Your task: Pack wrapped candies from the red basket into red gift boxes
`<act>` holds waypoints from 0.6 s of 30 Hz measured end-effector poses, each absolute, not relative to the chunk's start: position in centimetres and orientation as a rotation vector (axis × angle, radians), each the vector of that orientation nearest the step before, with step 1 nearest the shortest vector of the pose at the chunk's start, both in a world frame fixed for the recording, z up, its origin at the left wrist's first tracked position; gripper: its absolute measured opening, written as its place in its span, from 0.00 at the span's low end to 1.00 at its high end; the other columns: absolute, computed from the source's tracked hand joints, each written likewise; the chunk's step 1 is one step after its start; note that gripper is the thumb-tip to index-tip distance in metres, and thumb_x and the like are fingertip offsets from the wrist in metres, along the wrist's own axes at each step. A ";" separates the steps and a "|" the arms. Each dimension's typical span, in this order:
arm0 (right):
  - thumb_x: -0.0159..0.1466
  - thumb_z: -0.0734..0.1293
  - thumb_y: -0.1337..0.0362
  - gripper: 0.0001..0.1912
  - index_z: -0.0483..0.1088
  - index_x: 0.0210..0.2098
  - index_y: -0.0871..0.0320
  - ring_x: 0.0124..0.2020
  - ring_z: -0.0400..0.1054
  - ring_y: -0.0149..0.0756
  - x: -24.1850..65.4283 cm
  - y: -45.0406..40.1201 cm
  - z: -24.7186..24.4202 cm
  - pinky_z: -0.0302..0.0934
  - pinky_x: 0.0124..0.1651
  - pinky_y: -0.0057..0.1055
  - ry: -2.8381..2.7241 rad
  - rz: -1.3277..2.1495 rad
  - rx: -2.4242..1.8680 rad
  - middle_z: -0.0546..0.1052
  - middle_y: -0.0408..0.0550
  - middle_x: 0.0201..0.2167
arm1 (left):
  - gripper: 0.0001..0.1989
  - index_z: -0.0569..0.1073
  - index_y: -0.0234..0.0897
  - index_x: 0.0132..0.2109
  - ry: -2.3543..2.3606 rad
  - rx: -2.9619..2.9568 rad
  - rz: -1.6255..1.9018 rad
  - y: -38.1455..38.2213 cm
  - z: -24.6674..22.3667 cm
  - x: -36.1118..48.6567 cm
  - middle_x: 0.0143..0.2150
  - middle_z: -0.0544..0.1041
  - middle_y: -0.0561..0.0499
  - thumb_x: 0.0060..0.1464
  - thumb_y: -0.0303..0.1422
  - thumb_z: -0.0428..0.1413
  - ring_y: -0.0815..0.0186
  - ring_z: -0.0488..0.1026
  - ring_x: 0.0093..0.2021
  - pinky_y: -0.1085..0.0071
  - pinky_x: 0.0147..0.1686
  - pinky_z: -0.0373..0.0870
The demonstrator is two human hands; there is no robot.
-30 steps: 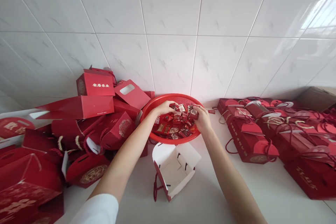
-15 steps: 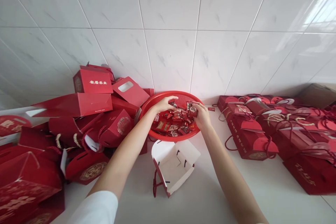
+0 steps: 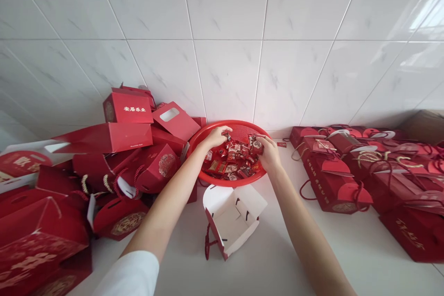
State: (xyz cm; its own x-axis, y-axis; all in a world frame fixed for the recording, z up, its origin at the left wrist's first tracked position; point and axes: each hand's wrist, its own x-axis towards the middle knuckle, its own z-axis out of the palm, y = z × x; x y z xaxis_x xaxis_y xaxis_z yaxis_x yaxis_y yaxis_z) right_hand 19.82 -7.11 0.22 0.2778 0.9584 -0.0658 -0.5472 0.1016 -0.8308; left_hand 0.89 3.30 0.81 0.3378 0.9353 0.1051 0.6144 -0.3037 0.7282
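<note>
Wrapped candies (image 3: pixel 233 155) in red, dark and gold wrappers lie in a red plastic basket (image 3: pixel 204 176) with a perforated far wall. Over the basket's left side, my left hand (image 3: pixel 218 137) pinches a small dark-wrapped candy (image 3: pixel 227 137) between thumb and fingers. At the right rim, my right hand (image 3: pixel 269 151) grips red-and-white wrapped candy (image 3: pixel 255 142); the exact number of pieces is hidden by the fingers. Just in front of the basket stands an open gift box (image 3: pixel 231 226), white inside, its flaps spread and a dark red cord handle hanging on its left.
Red gift boxes (image 3: pixel 132 134) are heaped on the left, some open or tipped. On the right, closed red boxes (image 3: pixel 333 175) with cord handles stand in rows. A small red packet (image 3: pixel 281 144) lies by the tiled wall (image 3: pixel 225 74). Behind the right rows is a brown carton (image 3: pixel 425 125).
My left fingers have drawn closer together around the dark candy. My right hand keeps its grip with little movement. The whole view has shifted slightly, so things appear a little further right.
</note>
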 end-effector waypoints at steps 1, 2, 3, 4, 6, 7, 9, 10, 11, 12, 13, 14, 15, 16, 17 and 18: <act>0.45 0.72 0.63 0.07 0.76 0.26 0.54 0.26 0.70 0.37 19.8 -7.1 0.2 0.63 0.26 0.31 -0.583 1.207 -0.881 0.78 0.42 0.23 | 0.33 0.77 0.41 0.55 1.326 1.997 0.724 3.3 0.8 0.9 0.64 0.75 0.51 0.41 0.16 0.51 0.61 0.67 0.67 0.71 0.65 0.63; 0.45 0.72 0.63 0.07 0.76 0.26 0.54 0.26 0.70 0.37 19.8 -7.1 0.1 0.63 0.26 0.31 -0.584 1.206 -0.878 0.78 0.41 0.23 | 0.34 0.77 0.41 0.55 1.308 1.977 0.726 3.3 0.9 1.0 0.64 0.74 0.51 0.40 0.16 0.51 0.61 0.67 0.67 0.70 0.64 0.63; 0.44 0.72 0.63 0.07 0.76 0.25 0.54 0.26 0.70 0.37 19.8 -7.1 0.1 0.63 0.26 0.31 -0.586 1.207 -0.872 0.78 0.41 0.23 | 0.34 0.77 0.41 0.55 1.298 1.964 0.722 3.3 0.9 1.0 0.65 0.74 0.51 0.39 0.17 0.51 0.61 0.66 0.67 0.70 0.64 0.64; 0.44 0.72 0.63 0.07 0.75 0.25 0.54 0.26 0.70 0.37 19.8 -7.1 0.1 0.63 0.26 0.31 -0.587 1.208 -0.866 0.78 0.41 0.23 | 0.35 0.77 0.41 0.55 1.298 1.958 0.718 3.3 0.9 1.0 0.65 0.74 0.51 0.39 0.17 0.51 0.60 0.66 0.67 0.70 0.63 0.65; 0.44 0.73 0.62 0.08 0.75 0.25 0.54 0.25 0.70 0.36 19.8 -7.1 0.1 0.63 0.26 0.30 -0.590 1.210 -0.861 0.78 0.41 0.23 | 0.35 0.78 0.40 0.54 1.323 1.957 0.704 3.2 0.9 1.0 0.64 0.75 0.51 0.38 0.16 0.50 0.61 0.68 0.67 0.72 0.61 0.66; 0.44 0.73 0.62 0.08 0.75 0.25 0.54 0.25 0.70 0.36 19.8 -7.1 0.1 0.63 0.25 0.30 -0.591 1.211 -0.862 0.78 0.41 0.23 | 0.34 0.79 0.41 0.53 1.346 1.961 0.691 3.2 1.0 1.0 0.62 0.76 0.52 0.37 0.17 0.50 0.61 0.69 0.65 0.73 0.59 0.67; 0.43 0.73 0.62 0.08 0.76 0.25 0.54 0.25 0.70 0.36 19.8 -7.2 0.2 0.63 0.25 0.30 -0.591 1.211 -0.865 0.78 0.41 0.23 | 0.30 0.81 0.41 0.47 1.403 1.973 0.634 3.1 1.1 0.9 0.56 0.80 0.52 0.38 0.17 0.50 0.61 0.74 0.60 0.74 0.55 0.70; 0.43 0.73 0.62 0.08 0.76 0.25 0.54 0.25 0.70 0.36 19.8 -7.3 0.3 0.63 0.25 0.30 -0.588 1.212 -0.865 0.78 0.41 0.23 | 0.27 0.82 0.41 0.45 1.431 1.977 0.590 3.0 1.2 0.9 0.51 0.83 0.51 0.39 0.18 0.50 0.60 0.76 0.56 0.73 0.52 0.71; 0.43 0.73 0.62 0.08 0.76 0.25 0.54 0.25 0.70 0.36 19.8 -7.3 0.3 0.62 0.25 0.30 -0.584 1.213 -0.865 0.78 0.42 0.23 | 0.24 0.83 0.40 0.42 1.460 1.980 0.538 3.0 1.2 0.8 0.45 0.85 0.51 0.40 0.19 0.50 0.60 0.79 0.51 0.72 0.49 0.73; 0.43 0.73 0.63 0.07 0.76 0.24 0.54 0.26 0.70 0.36 19.7 -7.3 0.4 0.62 0.25 0.29 -0.579 1.213 -0.865 0.78 0.42 0.22 | 0.21 0.83 0.39 0.39 1.490 1.984 0.482 3.1 1.2 0.7 0.39 0.85 0.50 0.41 0.20 0.51 0.59 0.80 0.46 0.71 0.46 0.73; 0.43 0.73 0.63 0.07 0.76 0.24 0.55 0.25 0.70 0.36 19.7 -7.3 0.4 0.62 0.25 0.29 -0.575 1.214 -0.866 0.78 0.42 0.22 | 0.19 0.83 0.39 0.37 1.522 1.991 0.429 3.1 1.1 0.6 0.34 0.85 0.50 0.42 0.21 0.51 0.59 0.80 0.41 0.70 0.43 0.74; 0.44 0.72 0.63 0.07 0.75 0.24 0.55 0.25 0.69 0.36 19.7 -7.3 0.5 0.62 0.25 0.30 -0.573 1.215 -0.868 0.78 0.42 0.22 | 0.17 0.83 0.40 0.34 1.551 1.999 0.383 3.3 1.0 0.4 0.31 0.84 0.50 0.43 0.22 0.52 0.59 0.79 0.39 0.69 0.42 0.73; 0.44 0.72 0.63 0.07 0.75 0.24 0.55 0.25 0.69 0.36 19.7 -7.3 0.5 0.62 0.26 0.30 -0.572 1.214 -0.871 0.78 0.41 0.22 | 0.14 0.83 0.40 0.32 1.574 2.007 0.347 3.5 0.8 0.3 0.29 0.83 0.50 0.43 0.23 0.53 0.58 0.79 0.37 0.68 0.42 0.73; 0.44 0.72 0.63 0.06 0.75 0.24 0.55 0.25 0.69 0.35 19.7 -7.3 0.5 0.62 0.26 0.30 -0.575 1.212 -0.875 0.78 0.41 0.22 | 0.12 0.82 0.41 0.29 1.586 2.015 0.322 3.7 0.5 0.1 0.28 0.82 0.49 0.43 0.24 0.54 0.58 0.79 0.37 0.67 0.42 0.73; 0.44 0.72 0.63 0.06 0.75 0.24 0.55 0.25 0.69 0.35 19.7 -7.3 0.5 0.63 0.26 0.30 -0.580 1.212 -0.879 0.78 0.41 0.22 | 0.09 0.81 0.41 0.27 1.580 2.019 0.315 3.9 0.1 0.0 0.28 0.82 0.48 0.43 0.25 0.56 0.56 0.79 0.37 0.65 0.43 0.72; 0.44 0.72 0.63 0.06 0.75 0.24 0.54 0.25 0.69 0.36 19.7 -7.3 0.5 0.63 0.26 0.30 -0.585 1.211 -0.883 0.78 0.41 0.23 | 0.07 0.80 0.41 0.26 1.557 2.021 0.320 4.1 -0.3 0.0 0.29 0.82 0.47 0.43 0.27 0.58 0.55 0.79 0.38 0.64 0.44 0.72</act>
